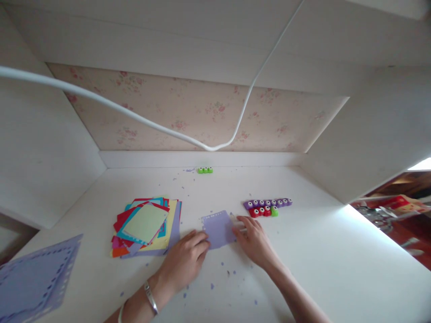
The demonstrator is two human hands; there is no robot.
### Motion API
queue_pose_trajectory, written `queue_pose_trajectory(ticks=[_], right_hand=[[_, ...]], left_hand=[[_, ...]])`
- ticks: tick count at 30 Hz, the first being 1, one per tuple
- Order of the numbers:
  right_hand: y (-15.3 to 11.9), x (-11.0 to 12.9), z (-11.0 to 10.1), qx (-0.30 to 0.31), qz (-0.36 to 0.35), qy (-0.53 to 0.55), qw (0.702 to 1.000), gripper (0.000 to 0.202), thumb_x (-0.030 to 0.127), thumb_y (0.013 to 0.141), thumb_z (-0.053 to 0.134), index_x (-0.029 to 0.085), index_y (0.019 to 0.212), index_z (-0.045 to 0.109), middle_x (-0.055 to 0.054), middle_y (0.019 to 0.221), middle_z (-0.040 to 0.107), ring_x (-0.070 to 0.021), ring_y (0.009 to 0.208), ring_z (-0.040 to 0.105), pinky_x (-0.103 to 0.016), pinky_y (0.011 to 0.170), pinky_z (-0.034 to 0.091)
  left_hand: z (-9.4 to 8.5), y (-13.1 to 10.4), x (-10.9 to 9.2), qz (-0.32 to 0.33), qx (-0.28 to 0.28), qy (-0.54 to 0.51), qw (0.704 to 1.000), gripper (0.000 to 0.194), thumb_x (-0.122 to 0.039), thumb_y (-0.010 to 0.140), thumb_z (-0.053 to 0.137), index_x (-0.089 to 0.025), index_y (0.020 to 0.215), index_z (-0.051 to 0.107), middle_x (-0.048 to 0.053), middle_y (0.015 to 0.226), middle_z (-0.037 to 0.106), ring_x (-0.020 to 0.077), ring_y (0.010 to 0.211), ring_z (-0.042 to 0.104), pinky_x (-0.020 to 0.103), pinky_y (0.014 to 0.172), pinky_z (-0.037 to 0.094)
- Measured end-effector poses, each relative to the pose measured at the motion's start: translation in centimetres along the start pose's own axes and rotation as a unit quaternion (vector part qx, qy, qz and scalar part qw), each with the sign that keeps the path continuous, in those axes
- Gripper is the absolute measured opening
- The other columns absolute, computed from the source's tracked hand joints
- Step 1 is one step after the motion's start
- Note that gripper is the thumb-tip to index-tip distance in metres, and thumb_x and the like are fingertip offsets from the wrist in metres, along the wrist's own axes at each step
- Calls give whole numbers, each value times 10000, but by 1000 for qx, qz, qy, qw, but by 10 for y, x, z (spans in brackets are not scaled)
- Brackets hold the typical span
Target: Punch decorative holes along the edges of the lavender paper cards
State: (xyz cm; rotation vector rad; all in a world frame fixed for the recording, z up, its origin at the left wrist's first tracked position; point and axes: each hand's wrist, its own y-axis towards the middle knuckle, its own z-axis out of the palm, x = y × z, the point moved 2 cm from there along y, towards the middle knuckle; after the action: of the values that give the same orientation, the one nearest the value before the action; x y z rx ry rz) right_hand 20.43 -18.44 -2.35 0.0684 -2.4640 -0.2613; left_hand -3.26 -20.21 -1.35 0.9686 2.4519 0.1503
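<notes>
A small light-purple sheet of paper (219, 229) with a row of punched holes along its far edge lies on the white table. At its left edge my left hand (188, 255) has its fingers bent and close together, gripping the border. My right hand (253, 238) holds the opposite edge with thumb and index finger; the exact contact is partly hidden. To the left rests a fanned pile of coloured paper (145, 224), pale green on top, with blue, red, yellow and purple sheets below.
Purple, red and green eye-shaped pieces (267, 207) stand in rows beyond my right hand. Green ones (205, 170) sit by the back wall. Larger purple sheets (32, 278) lie at left. Paper bits (212, 285) are scattered. A white cable (144, 119) hangs across.
</notes>
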Motion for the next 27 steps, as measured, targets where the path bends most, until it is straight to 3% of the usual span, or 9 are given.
queue_pose_trajectory(ticks=[4, 10, 13, 17, 20, 22, 27], right_hand=[[11, 8, 18, 25, 23, 58, 998, 337, 288, 793, 594, 183, 1111, 624, -109, 1043, 659, -262, 931, 601, -396, 814, 481], [20, -10, 34, -20, 88, 214, 973, 335, 260, 734, 589, 165, 1056, 597, -26, 790, 613, -171, 671, 579, -287, 607, 466], [18, -6, 33, -22, 78, 187, 979, 281, 304, 788, 561, 159, 1024, 613, -12, 724, 606, -157, 618, 554, -276, 587, 438], [17, 4, 28, -46, 78, 140, 986, 268, 367, 832, 530, 156, 965, 628, -17, 675, 615, -162, 590, 547, -277, 575, 411], [17, 5, 29, -48, 80, 130, 987, 262, 369, 837, 523, 160, 956, 626, -30, 695, 634, -174, 611, 565, -281, 587, 415], [17, 4, 31, -49, 84, 132, 986, 257, 363, 838, 519, 164, 960, 624, -37, 715, 648, -178, 623, 576, -282, 595, 423], [19, 2, 34, -60, 100, 138, 983, 288, 378, 835, 514, 163, 989, 627, -45, 736, 666, -182, 627, 595, -289, 603, 445]], left_hand=[[0, 17, 0, 1, 33, -7, 999, 261, -92, 898, 470, -224, 1014, 664, 30, 1106, 640, 183, 1056, 592, 338, 933, 506], [-7, 41, 16, 21, 48, -5, 999, 215, -148, 906, 499, -249, 931, 687, -12, 1075, 660, 133, 930, 641, 249, 854, 511], [-19, 77, 40, 8, 10, 13, 1000, 217, -193, 927, 482, -251, 987, 682, -13, 1057, 663, 125, 950, 633, 233, 887, 488], [-29, 142, 89, -54, -56, 51, 996, 345, -157, 914, 482, -189, 1251, 547, 79, 1269, 559, 196, 1184, 520, 346, 1061, 372], [-26, 182, 123, -87, -78, 74, 990, 339, -219, 911, 546, -159, 1244, 534, 122, 1285, 527, 232, 1150, 533, 414, 1000, 424], [-19, 199, 139, -101, -85, 83, 988, 335, -321, 918, 561, -164, 1212, 538, 100, 1226, 553, 229, 1038, 583, 440, 864, 505], [-1, 203, 152, -121, -83, 84, 986, 320, -322, 920, 557, -164, 1198, 544, 95, 1201, 565, 216, 1004, 595, 420, 838, 518]])
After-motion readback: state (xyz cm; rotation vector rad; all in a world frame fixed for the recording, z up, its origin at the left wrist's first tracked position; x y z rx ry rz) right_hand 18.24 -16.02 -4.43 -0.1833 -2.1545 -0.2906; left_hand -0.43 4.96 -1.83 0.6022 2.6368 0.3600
